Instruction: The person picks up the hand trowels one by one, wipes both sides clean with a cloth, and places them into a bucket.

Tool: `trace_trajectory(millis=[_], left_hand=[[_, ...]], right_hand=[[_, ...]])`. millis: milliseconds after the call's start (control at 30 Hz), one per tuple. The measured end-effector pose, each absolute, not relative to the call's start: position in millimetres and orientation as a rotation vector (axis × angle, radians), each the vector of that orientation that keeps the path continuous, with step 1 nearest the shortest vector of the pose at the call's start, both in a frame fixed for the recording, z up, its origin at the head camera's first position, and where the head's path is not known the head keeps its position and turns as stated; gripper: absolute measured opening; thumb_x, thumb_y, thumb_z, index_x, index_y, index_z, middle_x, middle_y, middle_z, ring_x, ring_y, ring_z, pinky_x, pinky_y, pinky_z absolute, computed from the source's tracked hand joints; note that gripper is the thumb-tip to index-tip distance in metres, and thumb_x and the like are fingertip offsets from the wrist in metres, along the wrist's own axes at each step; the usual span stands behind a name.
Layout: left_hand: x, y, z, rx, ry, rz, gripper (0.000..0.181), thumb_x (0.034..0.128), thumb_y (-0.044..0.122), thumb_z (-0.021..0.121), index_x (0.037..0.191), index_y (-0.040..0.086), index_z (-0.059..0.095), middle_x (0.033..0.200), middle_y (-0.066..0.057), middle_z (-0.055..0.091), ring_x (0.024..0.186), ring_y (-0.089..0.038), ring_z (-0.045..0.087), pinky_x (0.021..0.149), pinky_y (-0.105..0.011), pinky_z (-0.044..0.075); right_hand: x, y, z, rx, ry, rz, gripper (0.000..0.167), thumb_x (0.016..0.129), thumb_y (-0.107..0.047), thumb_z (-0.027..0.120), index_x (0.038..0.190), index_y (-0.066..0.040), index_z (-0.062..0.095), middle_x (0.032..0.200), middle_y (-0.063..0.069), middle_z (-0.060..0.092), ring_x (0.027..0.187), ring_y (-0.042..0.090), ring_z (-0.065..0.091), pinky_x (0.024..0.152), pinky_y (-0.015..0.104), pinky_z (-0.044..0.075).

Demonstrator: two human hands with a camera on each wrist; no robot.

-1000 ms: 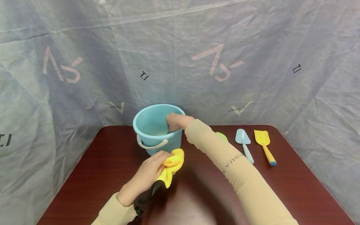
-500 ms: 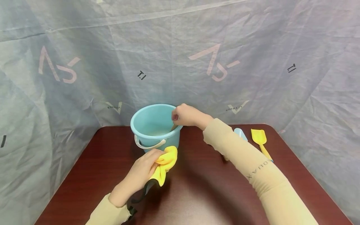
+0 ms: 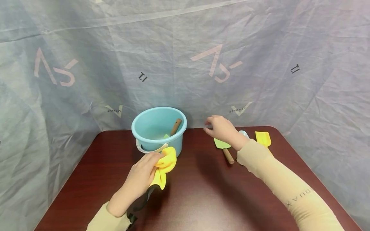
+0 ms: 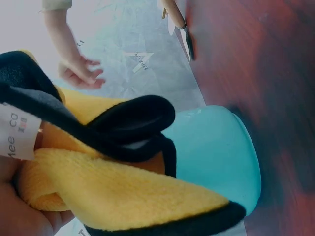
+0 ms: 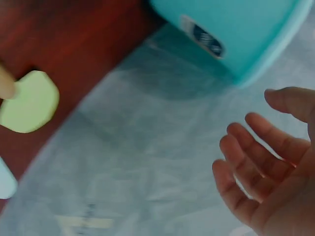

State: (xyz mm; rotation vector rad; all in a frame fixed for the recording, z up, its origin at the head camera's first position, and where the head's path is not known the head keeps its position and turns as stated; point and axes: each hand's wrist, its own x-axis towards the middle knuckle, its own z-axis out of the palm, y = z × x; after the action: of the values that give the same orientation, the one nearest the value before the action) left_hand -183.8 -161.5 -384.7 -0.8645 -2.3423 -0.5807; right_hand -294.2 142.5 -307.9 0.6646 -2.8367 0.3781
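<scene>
My left hand [image 3: 144, 170] grips a yellow cloth [image 3: 167, 162] with black edging, just in front of a light blue bucket [image 3: 157, 140]. In the left wrist view the folded cloth [image 4: 128, 191] bears a white tag [image 4: 17, 130]. A wooden handle [image 3: 175, 126] leans inside the bucket, with a bit of green at its lower end. To the bucket's right my right hand [image 3: 222, 130] hovers above the table, holding nothing; the right wrist view shows its fingers [image 5: 261, 162] spread and loosely bent. Below it lies a green toy shovel [image 3: 222, 143] with a wooden handle [image 3: 228, 156].
A yellow shovel [image 3: 263, 139] lies at the back right of the dark red table [image 3: 196, 199], partly hidden by the right sleeve. A light blue shovel [image 3: 244, 133] shows behind the right wrist. A grey sheet [image 3: 173, 64] hangs behind the table.
My right hand has let go of the wooden-handled tool inside the bucket and moved out to the right. The left hand still holds the cloth, shifted slightly left in view.
</scene>
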Motion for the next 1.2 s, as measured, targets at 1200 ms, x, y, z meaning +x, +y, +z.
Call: trace_trajectory(millis=[1200], left_hand=[[-186, -158, -392, -0.875, -2.306, -0.546, 0.033, 0.0840, 0.007, 0.063, 0.116, 0.015, 0.058, 0.109, 0.004, 0.059, 0.102, -0.014, 0.057, 0.075, -0.035, 0.053]], right_hand=[[-317, 216, -452, 0.037, -3.162, 0.522, 0.036, 0.086, -0.026, 0.063, 0.058, -0.012, 0.045, 0.051, 0.001, 0.047, 0.050, 0.019, 0.050, 0.049, 0.033, 0.039]])
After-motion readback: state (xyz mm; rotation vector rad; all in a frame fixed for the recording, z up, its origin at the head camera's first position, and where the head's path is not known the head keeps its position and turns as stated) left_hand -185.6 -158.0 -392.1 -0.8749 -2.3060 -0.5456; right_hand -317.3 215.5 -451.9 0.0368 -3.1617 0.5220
